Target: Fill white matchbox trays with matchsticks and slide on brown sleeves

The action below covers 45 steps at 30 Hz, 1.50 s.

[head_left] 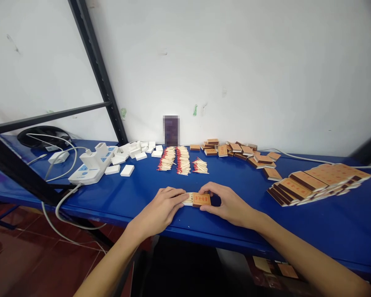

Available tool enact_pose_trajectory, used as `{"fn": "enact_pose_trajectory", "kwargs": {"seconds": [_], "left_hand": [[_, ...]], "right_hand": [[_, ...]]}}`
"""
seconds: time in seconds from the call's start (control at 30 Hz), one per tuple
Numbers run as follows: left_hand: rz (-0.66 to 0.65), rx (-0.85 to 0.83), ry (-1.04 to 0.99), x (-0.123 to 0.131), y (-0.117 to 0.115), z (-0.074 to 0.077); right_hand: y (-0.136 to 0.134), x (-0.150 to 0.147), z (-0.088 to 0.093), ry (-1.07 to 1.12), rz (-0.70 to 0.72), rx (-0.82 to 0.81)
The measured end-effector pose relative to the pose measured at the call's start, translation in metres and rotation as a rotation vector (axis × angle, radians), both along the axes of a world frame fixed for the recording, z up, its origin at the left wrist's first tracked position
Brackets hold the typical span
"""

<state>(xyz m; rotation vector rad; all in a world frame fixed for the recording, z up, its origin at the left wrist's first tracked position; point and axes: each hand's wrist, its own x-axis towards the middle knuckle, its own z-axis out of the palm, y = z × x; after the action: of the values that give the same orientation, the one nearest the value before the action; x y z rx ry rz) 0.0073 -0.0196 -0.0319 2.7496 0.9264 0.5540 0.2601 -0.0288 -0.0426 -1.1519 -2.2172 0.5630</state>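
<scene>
Near the front of the blue table, my left hand (164,207) has its fingers closed on the white inner tray (188,203) of a matchbox, with pale matchsticks (188,196) lying in it. The tray's right end is inside an orange matchbox sleeve (201,199) with red print. My right hand (227,203) pinches the sleeve's right end between thumb and fingers. Beyond my hands lie two long piles of red-tipped matches (183,160) and one smaller pile (200,166). My left hand covers the tray's left end.
White trays (127,170) lie loose at the back left beside a power strip (91,175) with cables. Orange sleeves (235,147) are heaped at the back right, and a neat stack (303,185) stands further right. A black shelf post (95,62) rises at left.
</scene>
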Motion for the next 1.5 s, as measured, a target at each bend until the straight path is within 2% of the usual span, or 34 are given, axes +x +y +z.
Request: {"fn": "enact_pose_trajectory", "kwargs": {"seconds": [0.17, 0.4, 0.63, 0.77, 0.93, 1.13, 1.3, 1.5], "left_hand": [[0.022, 0.026, 0.098, -0.001, -0.007, -0.004], [0.023, -0.085, 0.092, -0.007, -0.018, -0.004], [0.003, -0.108, 0.104, -0.008, -0.022, -0.006], [0.089, -0.152, 0.047, -0.012, -0.019, -0.007], [0.259, -0.032, -0.064, -0.009, -0.014, -0.018], [0.282, 0.061, -0.082, 0.000, -0.020, -0.024], [0.296, 0.157, -0.006, 0.010, -0.032, -0.025], [0.288, 0.192, -0.014, 0.021, -0.039, -0.030]], "right_hand": [[0.002, -0.001, 0.002, 0.003, 0.011, -0.005], [0.006, -0.001, 0.005, 0.008, 0.012, -0.001], [0.006, -0.013, 0.007, -0.019, 0.033, 0.016], [0.006, -0.016, 0.005, -0.016, 0.022, 0.027], [0.005, -0.013, 0.001, -0.017, 0.027, 0.050], [0.005, -0.018, 0.000, -0.014, 0.019, 0.066], [0.004, -0.032, 0.001, -0.002, 0.008, 0.124], [0.006, -0.039, -0.003, 0.003, 0.008, 0.161]]}}
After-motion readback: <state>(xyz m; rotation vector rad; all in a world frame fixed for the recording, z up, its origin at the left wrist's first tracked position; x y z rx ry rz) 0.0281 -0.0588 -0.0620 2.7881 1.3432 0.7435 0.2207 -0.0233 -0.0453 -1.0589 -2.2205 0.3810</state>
